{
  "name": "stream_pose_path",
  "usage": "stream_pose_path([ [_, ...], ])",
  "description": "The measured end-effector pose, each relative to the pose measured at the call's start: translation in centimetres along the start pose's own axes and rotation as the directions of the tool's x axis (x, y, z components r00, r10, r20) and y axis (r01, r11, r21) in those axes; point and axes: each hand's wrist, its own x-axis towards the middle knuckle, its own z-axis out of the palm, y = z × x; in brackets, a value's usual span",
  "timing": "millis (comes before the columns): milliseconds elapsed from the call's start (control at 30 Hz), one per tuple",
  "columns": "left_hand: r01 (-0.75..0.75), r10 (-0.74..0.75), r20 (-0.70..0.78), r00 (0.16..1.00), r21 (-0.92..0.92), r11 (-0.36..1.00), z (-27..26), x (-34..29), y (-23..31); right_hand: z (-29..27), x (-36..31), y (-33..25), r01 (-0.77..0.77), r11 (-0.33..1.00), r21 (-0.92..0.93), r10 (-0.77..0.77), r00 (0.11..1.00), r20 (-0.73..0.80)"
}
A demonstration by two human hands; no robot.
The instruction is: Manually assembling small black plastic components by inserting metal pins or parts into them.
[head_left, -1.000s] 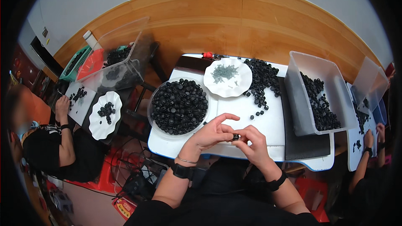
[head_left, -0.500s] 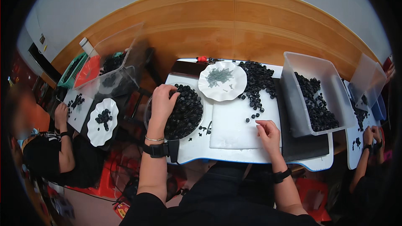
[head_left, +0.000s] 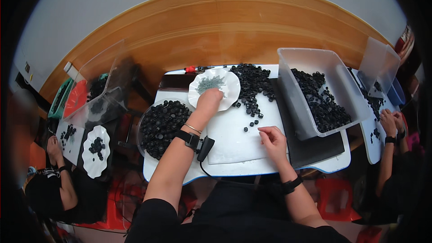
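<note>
Grip hidden, left hand [head_left: 209, 102] overhangs white plate [head_left: 231, 83]; right hand [head_left: 275, 142] curls half-open.

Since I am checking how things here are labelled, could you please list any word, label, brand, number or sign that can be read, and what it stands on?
No text can be read in this view.
Plate: no lettering shows.
Box: none shows on the sides in view.
White bottle: too small and blurred to tell.
Dark wall patch: too small to tell.
</note>
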Motion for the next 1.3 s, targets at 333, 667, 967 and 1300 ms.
stream_pose_path([
  [333,0.198,-0.191,0.100,0.976,-0.054,0.979,-0.3,0.4,-0.9,1.7,1.1,-1.8,0.128,0.946,-0.296,-0.094,0.988,0.125],
  [667,0.289,-0.301,0.234,0.924,-0.946,0.150,-3.2,-5.6,5.6,2.6,1.3,-0.3,0.177,0.926,-0.334,-0.114,0.973,0.202],
  [967,0.208,-0.344,0.115,0.932,-0.946,0.247,-1.0,-8.4,10.8,2.6,0.8,0.1,0.045,0.996,0.078,-0.058,0.985,0.164],
  [1300,0.134,-0.342,-0.038,0.939,-0.875,0.465,-0.2,-8.5,11.1,2.3,0.7,0.4,-0.044,0.993,0.112,0.020,0.978,0.207],
])
